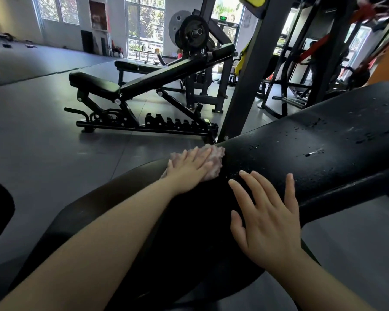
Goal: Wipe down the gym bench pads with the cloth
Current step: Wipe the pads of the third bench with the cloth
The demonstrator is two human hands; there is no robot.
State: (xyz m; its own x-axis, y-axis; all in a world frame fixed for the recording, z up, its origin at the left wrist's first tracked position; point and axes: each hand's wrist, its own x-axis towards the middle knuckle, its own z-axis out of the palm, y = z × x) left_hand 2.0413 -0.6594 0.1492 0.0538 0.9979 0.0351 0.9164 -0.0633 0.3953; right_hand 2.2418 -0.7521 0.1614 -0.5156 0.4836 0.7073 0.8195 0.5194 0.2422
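Wet bench pad [312, 140], gray gym floor [43, 135]

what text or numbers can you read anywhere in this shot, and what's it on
Nothing can be read for certain.
Green display in the far background: lit digits, too small and blurred to read.
Poster on the far wall: a print, too blurred to read.
Near bench pad, cloth and far bench: no lettering shows.

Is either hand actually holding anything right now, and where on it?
Nothing is gripped. The left hand presses flat on top of the cloth; the right hand is open over the bench pad.
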